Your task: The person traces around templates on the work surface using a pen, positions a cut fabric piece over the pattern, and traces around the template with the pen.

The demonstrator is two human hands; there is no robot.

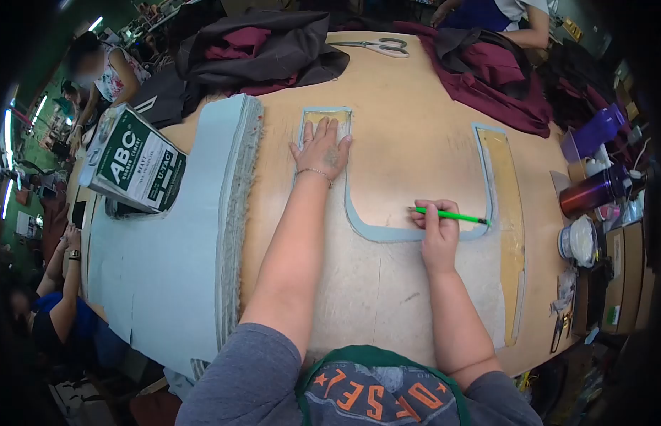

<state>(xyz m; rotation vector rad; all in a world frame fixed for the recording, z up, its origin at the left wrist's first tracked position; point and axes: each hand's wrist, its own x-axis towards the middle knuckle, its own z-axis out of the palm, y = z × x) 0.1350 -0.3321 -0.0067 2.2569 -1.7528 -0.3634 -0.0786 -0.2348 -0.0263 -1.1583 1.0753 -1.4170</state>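
My left hand (322,153) lies flat with its fingers spread on the upper left arm of a U-shaped pattern piece (376,284). This pattern is greyish white with yellowish edge strips. Light blue fabric (387,233) shows as a border around its curved cut-out. Just inside the lower right of that curve, my right hand (440,234) grips a green pencil (454,214) between thumb and fingers. The pencil lies nearly level, its dark tip toward the left.
A thick stack of light blue fabric (170,263) covers the table's left side, with a rubber cement can (142,162) on it. Scissors (376,47) lie at the far edge between dark and maroon cloth (486,78). A purple tumbler (589,192) stands right. Other people work around the table.
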